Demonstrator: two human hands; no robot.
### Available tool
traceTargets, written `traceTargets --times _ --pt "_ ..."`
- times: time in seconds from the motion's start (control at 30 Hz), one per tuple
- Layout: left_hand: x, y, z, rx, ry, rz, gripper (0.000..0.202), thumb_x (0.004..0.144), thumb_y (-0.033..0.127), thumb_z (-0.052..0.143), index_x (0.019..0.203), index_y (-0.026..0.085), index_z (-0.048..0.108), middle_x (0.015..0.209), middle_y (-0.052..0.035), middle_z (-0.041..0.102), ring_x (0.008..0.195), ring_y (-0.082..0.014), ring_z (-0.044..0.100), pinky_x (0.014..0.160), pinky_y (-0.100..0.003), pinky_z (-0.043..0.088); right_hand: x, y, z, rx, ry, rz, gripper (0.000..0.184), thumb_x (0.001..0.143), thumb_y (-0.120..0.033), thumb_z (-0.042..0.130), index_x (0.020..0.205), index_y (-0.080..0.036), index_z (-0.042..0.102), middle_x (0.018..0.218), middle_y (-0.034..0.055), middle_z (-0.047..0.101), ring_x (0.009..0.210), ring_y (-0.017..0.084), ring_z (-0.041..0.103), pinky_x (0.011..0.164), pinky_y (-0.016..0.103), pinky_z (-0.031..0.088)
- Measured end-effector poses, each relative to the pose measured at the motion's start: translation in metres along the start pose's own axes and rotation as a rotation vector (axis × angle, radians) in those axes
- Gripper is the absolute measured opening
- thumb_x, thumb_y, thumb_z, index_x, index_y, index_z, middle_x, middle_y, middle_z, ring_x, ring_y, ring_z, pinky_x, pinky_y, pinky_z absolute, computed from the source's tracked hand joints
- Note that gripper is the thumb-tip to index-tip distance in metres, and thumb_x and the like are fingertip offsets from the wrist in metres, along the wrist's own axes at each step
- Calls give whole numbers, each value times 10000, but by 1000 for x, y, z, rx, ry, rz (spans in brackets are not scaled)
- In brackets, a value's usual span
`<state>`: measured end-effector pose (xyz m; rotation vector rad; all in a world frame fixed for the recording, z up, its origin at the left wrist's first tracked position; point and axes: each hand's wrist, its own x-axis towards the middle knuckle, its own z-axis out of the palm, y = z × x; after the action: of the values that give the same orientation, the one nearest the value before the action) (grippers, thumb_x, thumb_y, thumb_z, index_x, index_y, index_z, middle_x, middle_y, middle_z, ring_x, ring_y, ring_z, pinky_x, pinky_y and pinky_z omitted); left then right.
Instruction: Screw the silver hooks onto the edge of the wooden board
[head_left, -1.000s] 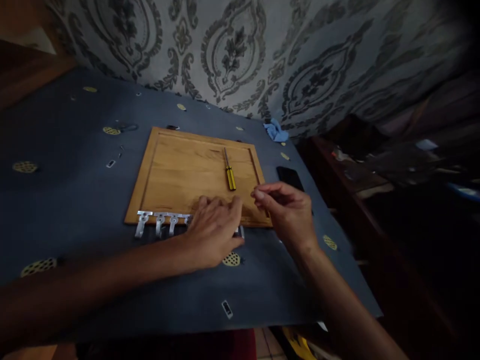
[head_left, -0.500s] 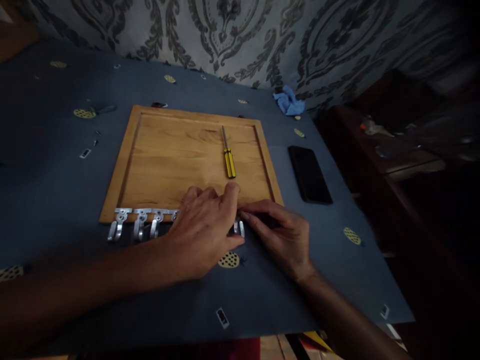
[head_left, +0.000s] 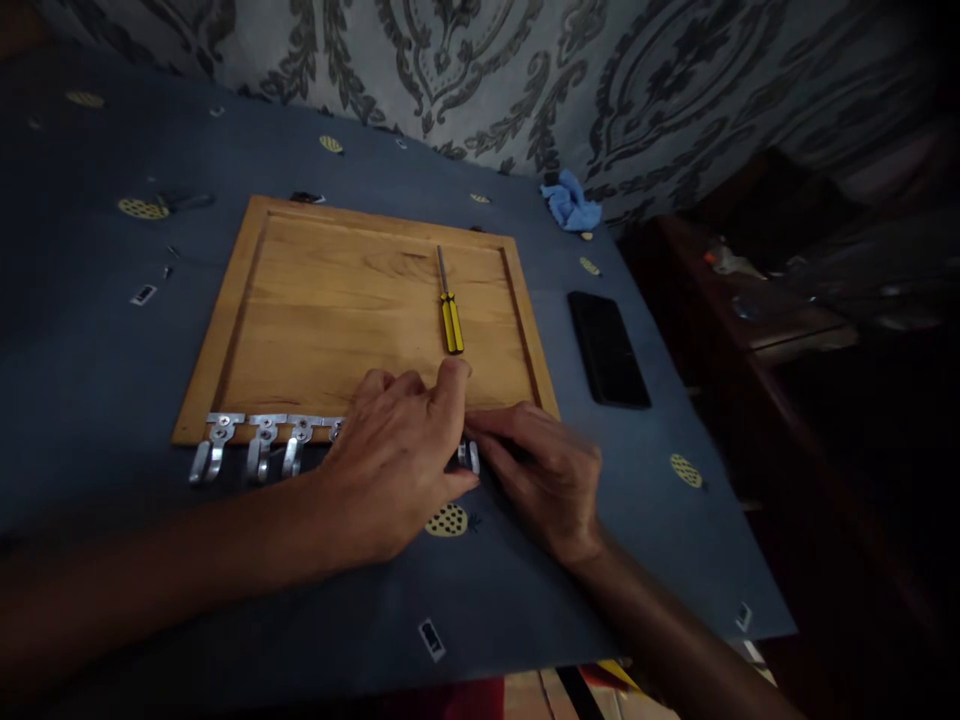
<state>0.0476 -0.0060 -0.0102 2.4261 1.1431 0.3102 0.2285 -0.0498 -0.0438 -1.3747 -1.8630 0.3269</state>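
A wooden board (head_left: 337, 310) lies flat on a blue patterned cloth (head_left: 90, 350). A metal hook rail (head_left: 255, 440) runs along the board's near edge, its hooks hanging over the cloth. My left hand (head_left: 390, 460) rests palm down on the rail's right part, fingers lying on the board. My right hand (head_left: 544, 470) is beside it, fingers pinched together at the rail's right end near a hook (head_left: 470, 456); what they pinch is hidden. A yellow and black screwdriver (head_left: 448, 305) lies on the board, just beyond my left fingertips.
A black phone (head_left: 607, 345) lies on the cloth right of the board. A blue crumpled rag (head_left: 570, 205) sits by the patterned wall. Small loose bits lie on the cloth at left (head_left: 142, 293) and front (head_left: 430, 637). Dark wooden furniture (head_left: 750, 310) stands at right.
My right hand came down from above the board's right corner to the rail's right end beside my left hand. My left hand stayed on the rail. The view tilted down slightly.
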Motion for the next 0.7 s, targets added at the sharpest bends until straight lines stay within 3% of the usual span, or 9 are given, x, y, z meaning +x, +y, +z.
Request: traceTargets --times 0.3,0.53,0.7 --pt "-1 1 -1 -5 -3 11 631 829 358 819 1275 166 417 1104 -87 749 1113 -332 680 962 -484 459 4 2 2 -35 2 -54 118 931 -211 698 860 -261 778 740 0 735 702 169 674 665 310 525" --pt "1 0 -2 -4 -5 17 626 826 338 818 1274 165 417 1115 -94 751 1113 -335 683 937 -475 466 3 3 -1 1 -35 -87 91 934 -199 692 923 -243 771 842 19 771 763 169 710 700 311 565" --pt "3 2 -4 -9 -63 -12 645 828 343 812 1299 153 414 1130 -111 747 1131 -351 675 954 -497 459 -1 4 -5 18 -28 -55 83 921 -188 718 998 -213 740 799 6 734 719 146 686 661 279 561"
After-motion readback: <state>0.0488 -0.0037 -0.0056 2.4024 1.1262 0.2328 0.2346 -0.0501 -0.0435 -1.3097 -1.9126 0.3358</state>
